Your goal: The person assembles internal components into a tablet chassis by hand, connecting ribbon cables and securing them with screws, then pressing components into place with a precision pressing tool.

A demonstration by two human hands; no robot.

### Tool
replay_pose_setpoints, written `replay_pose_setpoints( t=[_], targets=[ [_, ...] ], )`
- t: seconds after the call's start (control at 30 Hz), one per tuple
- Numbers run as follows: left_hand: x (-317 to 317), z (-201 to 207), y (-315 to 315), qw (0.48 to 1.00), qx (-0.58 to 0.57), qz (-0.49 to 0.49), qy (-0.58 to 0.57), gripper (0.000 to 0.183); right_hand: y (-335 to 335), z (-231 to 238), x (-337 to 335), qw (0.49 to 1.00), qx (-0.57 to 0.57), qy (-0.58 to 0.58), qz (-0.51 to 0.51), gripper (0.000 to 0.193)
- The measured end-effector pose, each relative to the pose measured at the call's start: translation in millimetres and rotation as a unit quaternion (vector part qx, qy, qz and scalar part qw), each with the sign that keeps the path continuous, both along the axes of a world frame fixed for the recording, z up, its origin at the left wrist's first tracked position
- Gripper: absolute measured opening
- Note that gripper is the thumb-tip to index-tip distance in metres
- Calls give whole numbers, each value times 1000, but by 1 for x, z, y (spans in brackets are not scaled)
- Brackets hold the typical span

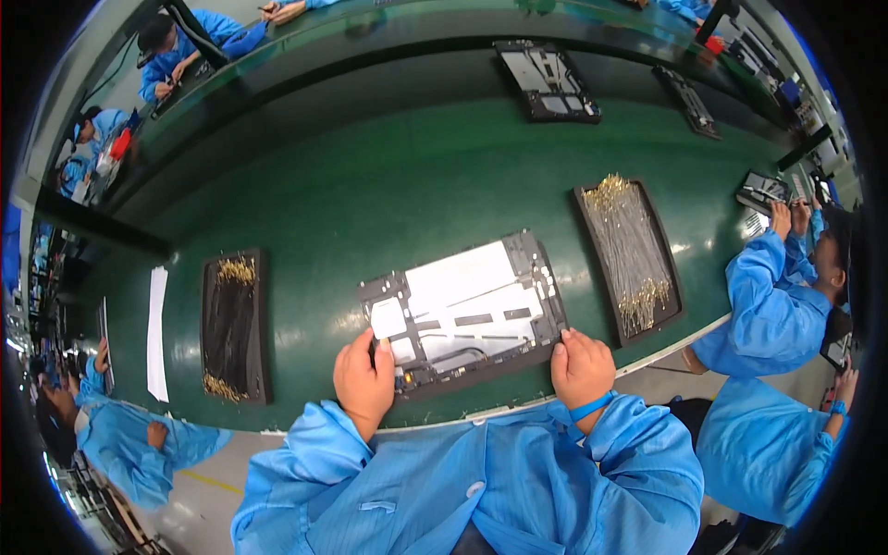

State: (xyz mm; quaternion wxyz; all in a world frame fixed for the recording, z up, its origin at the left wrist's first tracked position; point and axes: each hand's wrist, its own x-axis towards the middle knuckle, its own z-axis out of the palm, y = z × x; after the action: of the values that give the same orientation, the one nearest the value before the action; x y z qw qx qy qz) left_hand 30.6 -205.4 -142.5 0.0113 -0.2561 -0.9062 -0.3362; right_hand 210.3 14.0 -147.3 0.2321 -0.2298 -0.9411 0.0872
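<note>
Device chassis point(467, 287), black and white, was at the near side of the green table point(388, 185), perhaps resting on it. The left hand point(363, 377) held its near left corner, the right hand point(583, 372) its near right; a cable tray point(265, 324) lay leftward.

Bench point(416, 185) passable beyond device point(462, 282); trays point(263, 324) obstruct — both sides.

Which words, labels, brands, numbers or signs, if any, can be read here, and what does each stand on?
None can be read.
Open device held by the left hand and right hand: any print is too small.
White strip at left: no legible marks.
Farther device: too small to read.
Beyond these: too small or blurred to tell.
</note>
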Motion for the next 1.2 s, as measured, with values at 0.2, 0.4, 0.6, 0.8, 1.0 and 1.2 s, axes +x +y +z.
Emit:
replay_pose_setpoints(
  t=[0.2, 0.4, 0.6, 0.8, 1.0, 1.2],
  targets=[
    [-3, -7, -5, 998, 45, 39, -6, 29, -3, -6, -8, 999, 20, 39, 6, 15],
    [10, 10, 6, 965, 125, 88, -211, 41, -7, 20, -22, 974, -206, -44, -82, 31],
    [9, 3, 8, 882, 284, 114, -358, 44, -20, 0, -20, 939, -313, 69, -124, 31],
    [-26, 34, 4, 831, 261, 79, -485, 39, -13, 7, -18, 880, -447, 38, -158, 32],
    [-119, 20, -85, 953, -85, 228, 180, 33, -26, 19, -5, 905, -373, 116, -165, 35],
    [-142, -11, -142, 949, -195, 228, 91, 29, -76, 37, -38, 852, -492, -100, 149, 28]
  ],
)
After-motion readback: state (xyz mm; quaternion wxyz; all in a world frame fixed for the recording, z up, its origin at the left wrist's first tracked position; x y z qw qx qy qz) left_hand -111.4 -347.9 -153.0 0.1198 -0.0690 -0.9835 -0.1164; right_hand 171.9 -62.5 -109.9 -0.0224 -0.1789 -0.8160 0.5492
